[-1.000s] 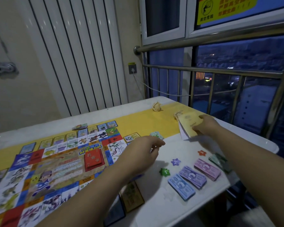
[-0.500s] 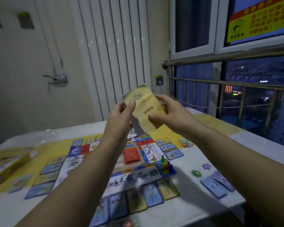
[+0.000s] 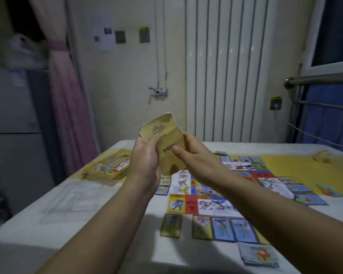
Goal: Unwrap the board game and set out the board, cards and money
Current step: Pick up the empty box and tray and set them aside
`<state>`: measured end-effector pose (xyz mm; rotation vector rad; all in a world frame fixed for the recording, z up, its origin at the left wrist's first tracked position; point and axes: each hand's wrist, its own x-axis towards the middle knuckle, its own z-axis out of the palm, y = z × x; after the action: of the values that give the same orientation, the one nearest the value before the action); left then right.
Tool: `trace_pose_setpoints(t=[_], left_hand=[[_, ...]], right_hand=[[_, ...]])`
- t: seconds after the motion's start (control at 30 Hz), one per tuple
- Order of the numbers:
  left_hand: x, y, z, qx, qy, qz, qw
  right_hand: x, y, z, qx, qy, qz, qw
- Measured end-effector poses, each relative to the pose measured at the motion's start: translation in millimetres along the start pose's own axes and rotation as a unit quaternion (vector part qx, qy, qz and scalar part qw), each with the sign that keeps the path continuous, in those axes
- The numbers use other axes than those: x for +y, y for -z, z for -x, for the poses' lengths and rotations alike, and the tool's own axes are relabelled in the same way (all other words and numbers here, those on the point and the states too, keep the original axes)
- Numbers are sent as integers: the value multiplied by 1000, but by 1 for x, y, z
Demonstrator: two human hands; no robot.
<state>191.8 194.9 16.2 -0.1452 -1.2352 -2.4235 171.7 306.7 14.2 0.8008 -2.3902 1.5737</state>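
Both hands hold a folded yellow paper leaflet [image 3: 165, 141] up above the table. My left hand [image 3: 145, 161] grips its left edge, and my right hand [image 3: 188, 157] pinches its right side with the thumb on the front. Below them the colourful game board [image 3: 212, 196] lies flat on the table. Several cards [image 3: 222, 228] lie in a row along the board's near edge, and more cards [image 3: 297, 188] lie to its right. The yellow game box [image 3: 109, 165] lies at the back left of the table.
The white table [image 3: 87, 224] carries a yellow cloth [image 3: 293, 165] at the back right with a crumpled scrap of wrapper [image 3: 321, 156] on it. Clear plastic wrap [image 3: 75, 196] lies left of the board. A metal rail [image 3: 317, 80] runs along the right.
My view has swung left, away from the window. The right hand lifted the leaflet off the table, the left hand joined it, and both now hold it with tighter grips.
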Motion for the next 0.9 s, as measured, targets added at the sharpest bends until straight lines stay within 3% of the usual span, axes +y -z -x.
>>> trace_pose_setpoints(t=[0.17, 0.4, 0.6, 0.7, 0.83, 0.9], left_hand=[[22, 59, 3, 17, -41, -79, 996], [42, 147, 1, 66, -55, -253, 964], [48, 210, -12, 84, -84, -548, 828], [48, 234, -20, 73, -33, -631, 772], [47, 254, -28, 103, 19, -748, 655], [45, 260, -34, 113, 28, -755, 645]], right_hand=[[-12, -55, -10, -48, -8, -22, 999], [-1, -97, -33, -2, -125, -173, 977], [33, -160, -54, 11, -118, -39, 992], [43, -188, -61, -17, -107, 24, 994], [54, -204, -64, -44, -107, 160, 980], [58, -204, -63, -51, -108, 228, 966]])
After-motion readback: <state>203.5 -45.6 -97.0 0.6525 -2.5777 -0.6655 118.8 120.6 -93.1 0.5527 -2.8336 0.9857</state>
